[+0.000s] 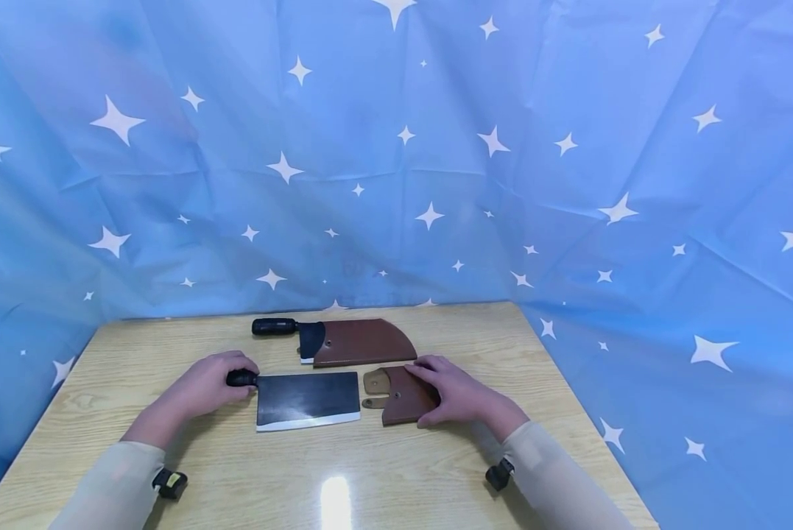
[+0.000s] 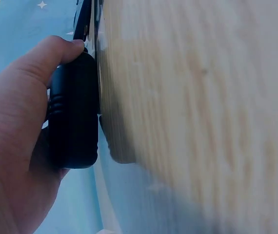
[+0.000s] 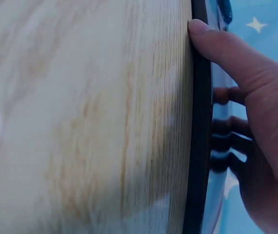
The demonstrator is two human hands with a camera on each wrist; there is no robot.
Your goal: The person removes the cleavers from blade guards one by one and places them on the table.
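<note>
A cleaver [image 1: 308,397] with a dark blade and a bright cutting edge lies flat on the table, edge toward me. My left hand [image 1: 204,384] holds its black handle [image 2: 74,112], thumb along the top end near the blade. Just right of the blade lies a brown leather sheath [image 1: 407,401], its two tan straps pointing at the cleaver. My right hand [image 1: 461,394] grips the sheath across its right end, thumb at the near edge and fingers at the far edge. In the right wrist view, the sheath's dark edge [image 3: 201,122] shows beside the thumb.
Behind them lies a second cleaver with a black handle [image 1: 273,327], its blade mostly inside a larger brown sheath [image 1: 369,342]. The light wood table [image 1: 250,478] ends at a blue curtain [image 1: 369,221] with white stars. Black wrist cameras sit on both sleeves.
</note>
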